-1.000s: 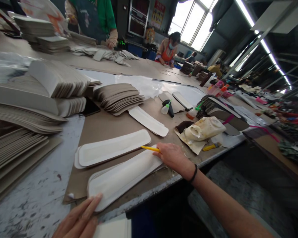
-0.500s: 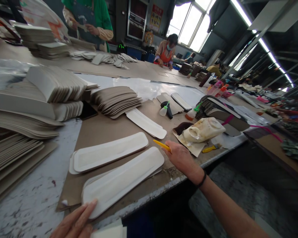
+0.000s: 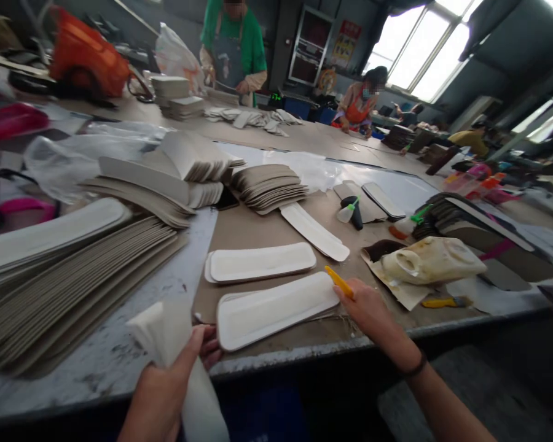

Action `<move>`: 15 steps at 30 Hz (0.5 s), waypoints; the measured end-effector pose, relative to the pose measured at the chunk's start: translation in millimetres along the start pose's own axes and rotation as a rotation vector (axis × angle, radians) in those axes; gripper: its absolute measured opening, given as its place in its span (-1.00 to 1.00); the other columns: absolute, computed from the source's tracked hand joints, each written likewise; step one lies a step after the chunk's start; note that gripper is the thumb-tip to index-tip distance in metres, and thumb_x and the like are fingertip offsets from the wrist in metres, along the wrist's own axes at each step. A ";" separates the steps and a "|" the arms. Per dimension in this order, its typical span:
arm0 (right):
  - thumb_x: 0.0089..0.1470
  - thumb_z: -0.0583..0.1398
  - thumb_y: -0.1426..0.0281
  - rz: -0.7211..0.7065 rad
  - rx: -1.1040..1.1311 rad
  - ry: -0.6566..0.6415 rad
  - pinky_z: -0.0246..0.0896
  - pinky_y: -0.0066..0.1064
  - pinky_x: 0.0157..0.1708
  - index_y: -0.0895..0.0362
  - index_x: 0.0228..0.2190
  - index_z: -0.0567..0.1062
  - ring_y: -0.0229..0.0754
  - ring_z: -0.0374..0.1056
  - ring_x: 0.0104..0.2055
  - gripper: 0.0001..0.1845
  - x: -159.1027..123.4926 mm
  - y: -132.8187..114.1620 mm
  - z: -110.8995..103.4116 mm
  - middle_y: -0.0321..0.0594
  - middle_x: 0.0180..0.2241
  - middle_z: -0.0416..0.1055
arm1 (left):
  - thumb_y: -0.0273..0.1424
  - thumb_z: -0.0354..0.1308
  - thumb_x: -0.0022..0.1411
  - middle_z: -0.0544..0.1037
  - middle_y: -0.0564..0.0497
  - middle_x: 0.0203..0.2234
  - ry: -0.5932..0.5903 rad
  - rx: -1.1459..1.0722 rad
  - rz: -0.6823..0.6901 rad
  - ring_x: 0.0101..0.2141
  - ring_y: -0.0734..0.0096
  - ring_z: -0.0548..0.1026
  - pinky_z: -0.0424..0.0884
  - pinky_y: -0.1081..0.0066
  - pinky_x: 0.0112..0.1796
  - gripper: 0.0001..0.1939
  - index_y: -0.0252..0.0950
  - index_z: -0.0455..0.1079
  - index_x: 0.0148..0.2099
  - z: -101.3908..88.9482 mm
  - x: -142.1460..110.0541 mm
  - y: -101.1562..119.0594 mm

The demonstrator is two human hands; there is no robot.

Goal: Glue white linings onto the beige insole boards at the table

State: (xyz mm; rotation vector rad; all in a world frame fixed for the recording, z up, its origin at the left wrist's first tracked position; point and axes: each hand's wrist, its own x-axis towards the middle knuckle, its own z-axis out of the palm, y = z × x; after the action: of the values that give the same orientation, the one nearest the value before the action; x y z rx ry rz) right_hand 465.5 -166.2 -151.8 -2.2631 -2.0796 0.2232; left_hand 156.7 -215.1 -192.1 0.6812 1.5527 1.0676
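My left hand [image 3: 166,387] is closed round a long white foam strip [image 3: 179,350] that it holds up at the table's near edge. My right hand [image 3: 368,310] grips a yellow-handled tool [image 3: 339,282] and rests at the right end of a white padded piece [image 3: 276,309] lying on a brown cardboard sheet [image 3: 258,230]. A second white padded piece [image 3: 260,262] lies just behind it, and a third white piece [image 3: 314,231] lies further back at a slant.
Stacks of grey card pieces [image 3: 74,276] fill the left side, with more stacks [image 3: 270,186] at the centre back. A dirty plastic jug [image 3: 431,261], small glue bottles [image 3: 346,212] and dark pieces [image 3: 479,227] lie to the right. Other people [image 3: 233,43] work across the table.
My left hand has come off the near white piece and lifted a white foam strip. The camera has swung to the left. My right hand stays by the piece's right end.
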 end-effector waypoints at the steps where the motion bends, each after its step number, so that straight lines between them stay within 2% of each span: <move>1: 0.24 -0.05 0.35 -0.022 -0.013 -0.011 0.21 -0.34 -0.23 0.17 -0.32 0.49 -0.12 0.36 -0.30 -0.67 -0.8 -1.3 1.5 -0.10 -0.37 0.42 | -0.31 0.16 0.16 0.62 -0.17 -0.24 0.040 -0.135 -0.147 -0.30 0.22 0.60 0.57 0.29 -0.23 -0.68 -0.42 0.40 -0.10 4.0 -1.8 4.3; 3: 0.23 -0.06 0.38 -0.045 -0.035 -0.027 0.22 -0.32 -0.20 0.17 -0.25 0.48 -0.11 0.36 -0.25 -0.68 -3.5 -5.9 3.9 -0.07 -0.32 0.41 | -0.34 0.23 0.09 0.63 -0.12 -0.32 0.061 -0.184 -0.217 -0.37 0.28 0.59 0.55 0.38 -0.29 -0.69 -0.42 0.43 -0.14 8.2 -3.6 11.8; 4: 0.23 -0.06 0.39 -0.047 -0.042 -0.029 0.23 -0.31 -0.20 0.18 -0.21 0.47 -0.09 0.35 -0.23 -0.68 -5.4 -9.0 4.8 -0.05 -0.30 0.41 | -0.29 0.26 0.05 0.62 -0.09 -0.41 0.050 -0.120 -0.210 -0.43 0.28 0.58 0.53 0.39 -0.36 -0.68 -0.43 0.45 -0.20 8.3 -3.8 15.1; 6: 0.22 -0.06 0.41 -0.036 -0.045 -0.019 0.24 -0.28 -0.20 0.20 -0.14 0.45 -0.07 0.35 -0.20 -0.67 -9.4 -15.3 5.9 -0.02 -0.27 0.40 | -0.15 0.31 -0.07 0.58 -0.06 -0.57 0.024 0.088 -0.162 -0.51 0.21 0.54 0.48 0.35 -0.46 -0.59 -0.42 0.46 -0.32 6.5 -2.7 21.1; 9: 0.21 -0.04 0.42 -0.031 -0.024 0.000 0.26 -0.26 -0.21 0.20 -0.11 0.43 -0.07 0.35 -0.22 -0.67 -13.0 -20.8 7.6 -0.02 -0.27 0.39 | -0.03 0.32 -0.20 0.58 -0.11 -0.57 0.020 0.403 -0.068 -0.44 0.04 0.54 0.43 0.27 -0.41 -0.54 -0.35 0.44 -0.44 3.7 3.2 29.8; 12: 0.21 -0.03 0.43 -0.050 0.004 0.016 0.27 -0.27 -0.18 0.17 -0.17 0.45 -0.11 0.35 -0.26 -0.71 -13.1 -18.5 10.3 -0.07 -0.30 0.39 | -0.01 0.28 -0.18 0.56 -0.10 -0.57 0.056 0.619 0.006 -0.38 -0.04 0.54 0.40 0.24 -0.32 -0.58 -0.28 0.42 -0.47 2.7 10.9 34.3; 15: 0.21 -0.03 0.44 -0.061 0.047 0.034 0.27 -0.28 -0.16 0.14 -0.23 0.46 -0.14 0.34 -0.27 -0.73 -12.7 -12.3 12.9 -0.13 -0.34 0.38 | -0.01 0.24 -0.11 0.55 -0.06 -0.60 0.065 0.710 0.028 -0.41 -0.02 0.54 0.38 0.25 -0.35 -0.60 -0.26 0.45 -0.44 -0.9 15.0 31.0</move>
State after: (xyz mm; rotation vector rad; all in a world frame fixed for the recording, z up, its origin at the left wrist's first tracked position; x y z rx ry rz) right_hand 450.5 -178.4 -162.0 -2.1579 -2.0998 0.2267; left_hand 148.5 -189.0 -171.0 1.1504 1.9962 0.5369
